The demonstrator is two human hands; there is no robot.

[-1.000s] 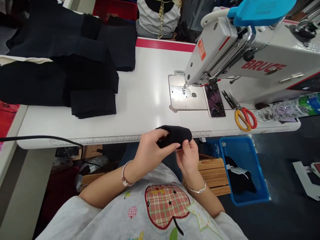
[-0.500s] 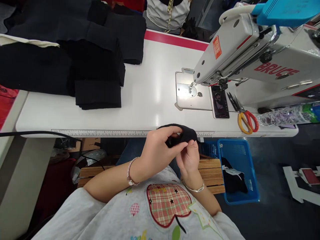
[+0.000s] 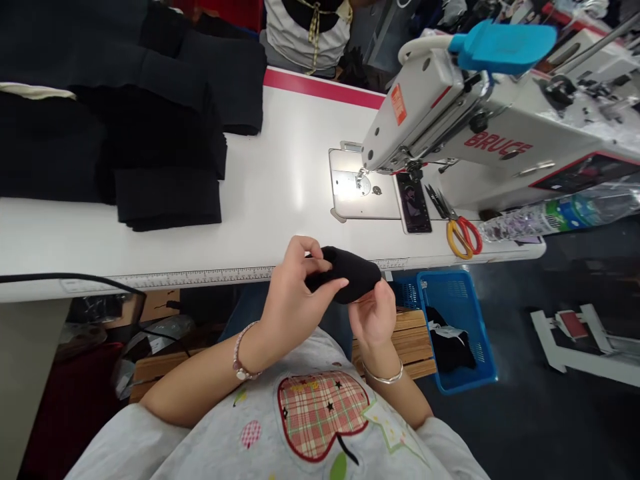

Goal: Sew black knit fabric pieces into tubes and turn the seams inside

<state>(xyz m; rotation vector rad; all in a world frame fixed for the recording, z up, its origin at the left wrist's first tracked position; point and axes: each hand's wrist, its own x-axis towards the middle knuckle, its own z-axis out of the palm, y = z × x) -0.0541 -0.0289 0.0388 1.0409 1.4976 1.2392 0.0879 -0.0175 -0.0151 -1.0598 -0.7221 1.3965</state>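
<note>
1. Together, the left hand [image 3: 295, 293] and right hand [image 3: 373, 313] close on a small, bunched piece of black fabric [image 3: 347, 275], held just over the front edge of the white sewing table [image 3: 280, 200]. The hands stand close, with the cloth between them.
2. Left fingers [image 3: 310, 261] curl over the cloth's left end, while right fingers [image 3: 383, 297] pinch its lower right side.
3. A beaded bracelet [image 3: 240, 353] circles the left wrist and a silver bangle [image 3: 383, 377] the right. Both forearms reach out over a gray T-shirt with a plaid apple patch [image 3: 320, 413].
4. At 12 o'clock from the hands, a lit needle plate [image 3: 347, 187] sits in the table under a white BRUCE sewing machine [image 3: 440, 120], whose body rises toward 1 o'clock.
5. Beside the plate, a smartphone [image 3: 413, 203] lies face up on the table. Black thread snips [image 3: 435, 201] and yellow-and-red-handled scissors [image 3: 463, 235] rest around 2 o'clock.
6. At 10 o'clock, folded black fabric [image 3: 165, 197] lies in a large stack on the table.
7. At 4 o'clock, a blue plastic basket [image 3: 473, 340] sits below the table edge, holding black garments with a white label [image 3: 450, 350].
8. A ruler strip [image 3: 200, 277] runs along the table's front edge.
9. Across the table at 11 o'clock, a co-worker's white top [image 3: 305, 33] shows.
</note>
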